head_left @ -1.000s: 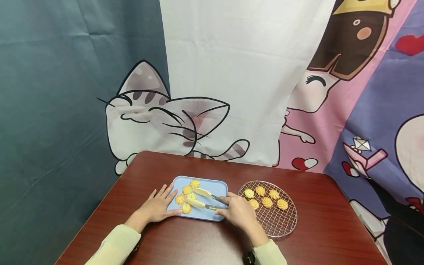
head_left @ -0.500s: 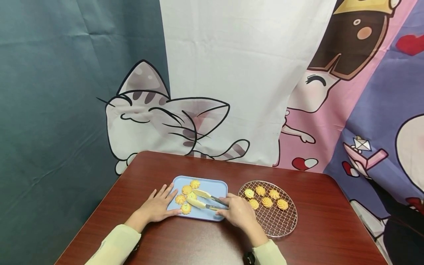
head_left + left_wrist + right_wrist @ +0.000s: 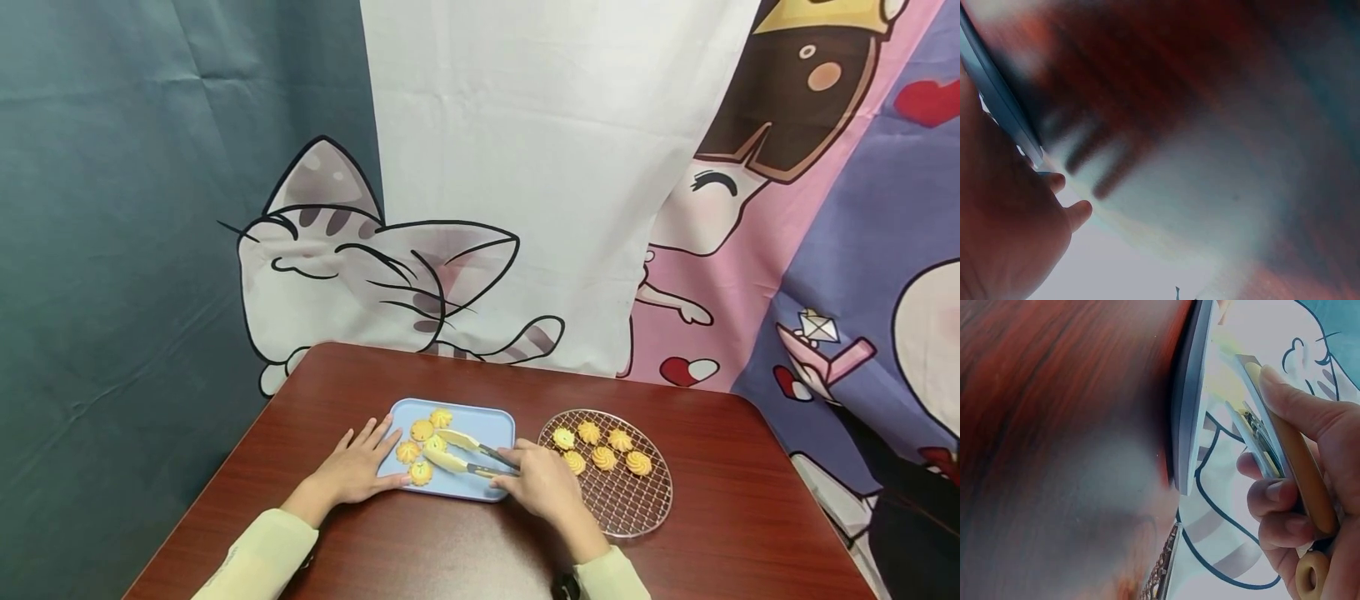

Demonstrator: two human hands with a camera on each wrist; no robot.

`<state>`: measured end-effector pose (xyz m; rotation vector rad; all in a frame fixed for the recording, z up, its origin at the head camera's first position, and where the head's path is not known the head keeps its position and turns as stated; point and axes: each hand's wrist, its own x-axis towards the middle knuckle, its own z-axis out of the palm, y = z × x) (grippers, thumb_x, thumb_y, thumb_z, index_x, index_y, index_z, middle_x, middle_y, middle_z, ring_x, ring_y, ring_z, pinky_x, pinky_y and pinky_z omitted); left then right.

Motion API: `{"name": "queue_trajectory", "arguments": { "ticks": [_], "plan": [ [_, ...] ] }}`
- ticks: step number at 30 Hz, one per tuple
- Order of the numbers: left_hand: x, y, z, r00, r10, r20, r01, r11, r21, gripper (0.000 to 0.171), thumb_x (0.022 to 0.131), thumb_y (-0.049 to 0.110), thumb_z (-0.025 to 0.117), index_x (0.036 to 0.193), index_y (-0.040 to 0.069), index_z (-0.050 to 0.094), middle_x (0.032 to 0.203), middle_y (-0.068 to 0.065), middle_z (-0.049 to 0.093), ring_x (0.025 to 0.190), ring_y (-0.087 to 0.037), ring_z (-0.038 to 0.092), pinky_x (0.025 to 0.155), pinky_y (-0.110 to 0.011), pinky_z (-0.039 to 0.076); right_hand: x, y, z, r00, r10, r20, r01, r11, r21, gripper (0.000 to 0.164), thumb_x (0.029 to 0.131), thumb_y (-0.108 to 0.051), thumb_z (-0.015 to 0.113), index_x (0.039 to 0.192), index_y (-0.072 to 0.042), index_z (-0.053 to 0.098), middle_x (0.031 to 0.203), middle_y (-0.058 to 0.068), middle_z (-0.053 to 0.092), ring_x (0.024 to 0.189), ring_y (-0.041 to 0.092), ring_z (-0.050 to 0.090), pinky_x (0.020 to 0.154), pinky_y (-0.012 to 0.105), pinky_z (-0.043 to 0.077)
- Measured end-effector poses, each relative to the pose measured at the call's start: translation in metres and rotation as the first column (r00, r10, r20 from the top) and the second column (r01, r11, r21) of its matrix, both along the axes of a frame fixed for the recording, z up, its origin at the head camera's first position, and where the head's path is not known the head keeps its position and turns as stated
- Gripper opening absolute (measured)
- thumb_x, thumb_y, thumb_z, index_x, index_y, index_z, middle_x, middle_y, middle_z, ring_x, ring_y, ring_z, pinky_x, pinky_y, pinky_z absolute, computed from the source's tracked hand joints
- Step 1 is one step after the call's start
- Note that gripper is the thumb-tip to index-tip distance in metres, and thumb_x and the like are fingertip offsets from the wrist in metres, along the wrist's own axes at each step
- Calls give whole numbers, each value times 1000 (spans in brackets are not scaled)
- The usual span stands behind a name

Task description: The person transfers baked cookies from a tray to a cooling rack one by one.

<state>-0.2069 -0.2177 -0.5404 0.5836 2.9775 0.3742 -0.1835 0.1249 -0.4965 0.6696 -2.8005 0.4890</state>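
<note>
Curled round the handles, the right hand (image 3: 543, 479) grasps the tongs (image 3: 483, 471), its thumb pressed on the yellow outer face of 1 handle and its fingers wrapped under the other. In the right wrist view, the ring (image 3: 1312, 579) at the tongs' rear end sits low by the palm, and the shafts slant up and away from it.

Seen from the head, the tongs' long axis runs crosswise, from the right hand toward the person's left and slightly away from the body. Their 2 pale yellow tips stand apart over the blue tray (image 3: 491, 425), 1 farther from the person than the other. A greenish cookie (image 3: 434, 445) shows between the tips; whether they touch it, I cannot tell.

Around it on the tray are 4 more cookies (image 3: 408, 452), gathered in the left half. The left hand (image 3: 356, 467) is free of any grip, its fingers spread at the tray's left end and its thumb at the near left corner.

Right of the tray, and partly behind the right hand, a round wire rack (image 3: 630, 504) carries 6 visible cookies (image 3: 603, 458) toward its far side. Tray and rack rest on a red-brown table (image 3: 420, 550), with a cartoon-printed cloth (image 3: 517, 125) behind.
</note>
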Motion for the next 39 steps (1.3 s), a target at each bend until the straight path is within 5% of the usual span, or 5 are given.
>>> {"name": "queue_trajectory", "arguments": {
  "ticks": [18,29,39],
  "plan": [
    [0,1,-1,1000,4,-8,-5,1000,-19,95,90,77,49,158,12,36,169,-13,19,153,-42,20,117,-66,17,10,17,5,996,-22,-82,20,999,-28,51,71,-47,89,117,-25,79,74,-11,52,55,2,40,51,22,36],
    [-1,-2,-6,1000,10,-23,-10,1000,0,97,89,80,48,159,14,36,169,-12,19,153,-41,20,118,-65,16,19,39,9,996,-79,-45,77,996,-37,52,71,-48,88,117,-26,79,85,-13,61,63,4,50,52,23,42],
    [1,0,2,1000,-6,-13,6,1000,4,94,91,75,51,157,9,38,167,-16,21,151,-44,22,116,-68,18,31,59,17,988,-131,-76,128,991,-35,52,71,-47,90,117,-26,78,95,-9,68,66,11,60,57,29,50]
  ]
}}
